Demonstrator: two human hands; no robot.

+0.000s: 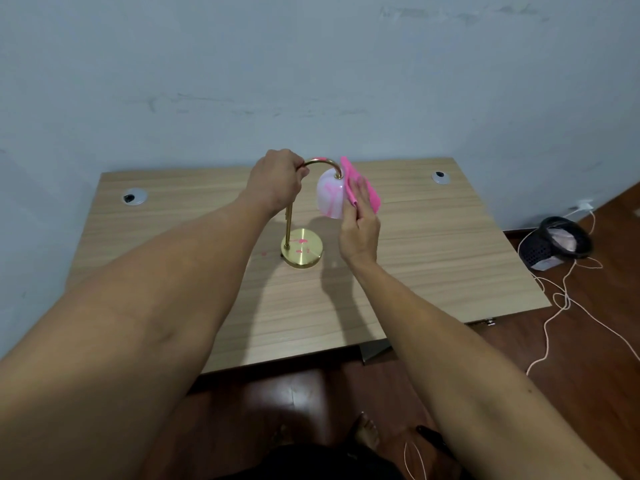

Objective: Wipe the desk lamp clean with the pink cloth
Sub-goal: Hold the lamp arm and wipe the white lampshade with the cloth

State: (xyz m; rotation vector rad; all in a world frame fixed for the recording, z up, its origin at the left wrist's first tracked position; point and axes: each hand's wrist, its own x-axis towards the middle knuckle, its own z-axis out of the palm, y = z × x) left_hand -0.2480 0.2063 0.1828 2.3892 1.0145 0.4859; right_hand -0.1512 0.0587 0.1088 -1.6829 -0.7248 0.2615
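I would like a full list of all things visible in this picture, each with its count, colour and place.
desk lamp: one, brass with white shade bearing pink marks, middle of the desk
pink cloth: one, pink, pressed on the right side of the lamp shade
desk: one, light wood grain, against the wall
cable grommets: two, grey, at the far left and far right corners of the desk
basket: one, black, on the floor right of the desk
cord: one, pale, lying loose on the floor at right
floor: dark brown wood
wall: pale blue-grey
left hand: gripping the lamp's curved neck
right hand: holding the cloth against the shade
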